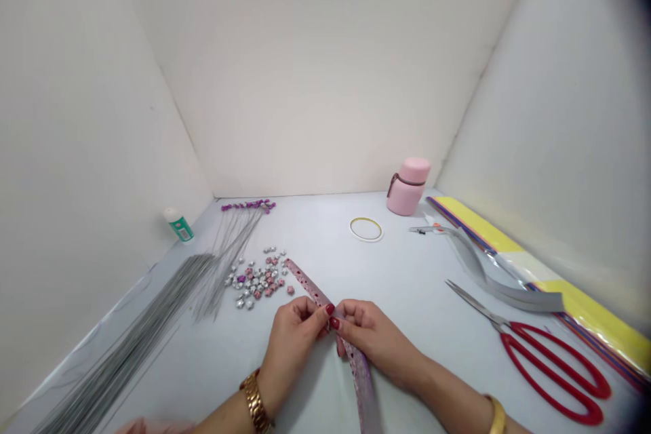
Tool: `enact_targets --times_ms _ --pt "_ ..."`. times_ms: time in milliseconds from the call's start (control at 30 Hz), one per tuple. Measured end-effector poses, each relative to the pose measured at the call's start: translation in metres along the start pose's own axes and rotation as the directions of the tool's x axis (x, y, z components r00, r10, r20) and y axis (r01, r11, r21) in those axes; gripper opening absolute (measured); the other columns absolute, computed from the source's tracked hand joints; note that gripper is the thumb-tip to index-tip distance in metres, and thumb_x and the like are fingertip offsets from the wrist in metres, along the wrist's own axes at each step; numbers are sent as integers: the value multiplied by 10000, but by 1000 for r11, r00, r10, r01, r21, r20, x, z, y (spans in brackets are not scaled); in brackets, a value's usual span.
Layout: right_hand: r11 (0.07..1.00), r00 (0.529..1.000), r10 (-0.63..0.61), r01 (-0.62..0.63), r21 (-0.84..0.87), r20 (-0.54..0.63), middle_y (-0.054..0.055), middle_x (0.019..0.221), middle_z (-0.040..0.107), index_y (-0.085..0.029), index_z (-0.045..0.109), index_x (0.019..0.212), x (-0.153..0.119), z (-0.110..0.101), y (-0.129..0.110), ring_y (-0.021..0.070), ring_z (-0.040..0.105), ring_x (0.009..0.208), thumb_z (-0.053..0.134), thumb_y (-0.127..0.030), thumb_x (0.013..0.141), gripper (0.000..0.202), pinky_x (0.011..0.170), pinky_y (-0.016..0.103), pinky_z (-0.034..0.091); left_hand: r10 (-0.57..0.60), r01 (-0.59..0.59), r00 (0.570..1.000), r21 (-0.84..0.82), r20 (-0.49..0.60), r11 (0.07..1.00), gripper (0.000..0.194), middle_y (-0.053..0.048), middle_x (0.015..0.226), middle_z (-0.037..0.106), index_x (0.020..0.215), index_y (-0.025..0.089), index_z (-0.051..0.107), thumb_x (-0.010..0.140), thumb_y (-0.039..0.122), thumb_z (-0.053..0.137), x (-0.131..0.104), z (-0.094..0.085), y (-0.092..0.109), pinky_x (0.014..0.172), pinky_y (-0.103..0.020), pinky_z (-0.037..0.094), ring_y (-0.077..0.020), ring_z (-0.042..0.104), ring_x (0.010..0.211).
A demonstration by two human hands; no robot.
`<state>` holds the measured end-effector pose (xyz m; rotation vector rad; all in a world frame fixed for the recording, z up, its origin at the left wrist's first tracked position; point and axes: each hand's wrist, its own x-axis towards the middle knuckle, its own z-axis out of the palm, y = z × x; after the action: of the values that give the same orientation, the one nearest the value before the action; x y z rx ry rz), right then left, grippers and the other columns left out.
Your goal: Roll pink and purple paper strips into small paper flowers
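My left hand [292, 339], with a gold watch at the wrist, pinches a pink patterned paper strip [308, 287] between thumb and fingers. Right beside it my right hand [381, 339] grips the same strip, the two thumbs almost touching. One end of the strip points to the far left; the rest hangs down toward me past the right fingers. What the fingertips do to the paper is partly hidden. Just beyond the left hand lies a scatter of small folded paper stars [259, 279], silver and pink, with a purple one.
Grey wires [147, 332] lie at left, near purple-tipped stems [239, 224] and a glue stick [179, 225]. Behind are a tape ring [366, 239] and a pink flask [408, 188]. Red-handled scissors [529, 352], silver strips [488, 285] and yellow packs [584, 298] occupy the right.
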<state>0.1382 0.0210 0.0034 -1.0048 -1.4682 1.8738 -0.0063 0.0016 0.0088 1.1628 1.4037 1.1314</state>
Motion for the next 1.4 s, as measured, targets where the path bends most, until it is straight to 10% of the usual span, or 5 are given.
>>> enact_targets --times_ms 400,533,733,1033,1400 --pt "991 993 5 10 135 -114 -19 597 584 -153 521 738 -3 -7 -2 74 488 445 561 -443 734 292 439 177 331 109 -99 981 -74 162 992 326 -19 620 631 721 129 633 817 376 444 4 2 -5 601 -236 411 -146 556 612" --pt "967 917 -60 152 205 -395 -45 556 529 -168 510 725 0 -33 -2 76 480 423 596 -363 716 213 406 179 326 -9 60 986 -303 167 951 281 -60 749 672 863 117 628 791 366 518 2 1 3 708 -244 421 -150 589 747" --pt "920 771 -70 295 258 -633 -74 543 443 -218 453 699 0 -83 -5 90 444 435 589 -328 691 175 420 211 374 -144 339 937 -736 318 586 188 71 462 467 891 122 570 801 285 544 1 4 11 589 -172 431 -61 535 509" --pt "890 825 -75 309 336 -560 -102 471 295 -196 460 672 -1 -95 -13 42 265 340 653 -320 637 232 318 177 272 -110 450 877 -721 467 527 244 88 361 336 608 147 510 809 284 511 2 4 -2 654 -238 427 -70 445 434" --pt "926 553 -317 357 -125 -770 -101 495 284 -217 442 707 -13 -144 -19 60 324 366 505 -423 684 217 361 187 304 -91 480 841 -657 534 582 208 112 362 245 657 143 520 802 292 524 2 4 -9 576 -253 427 -48 273 368"
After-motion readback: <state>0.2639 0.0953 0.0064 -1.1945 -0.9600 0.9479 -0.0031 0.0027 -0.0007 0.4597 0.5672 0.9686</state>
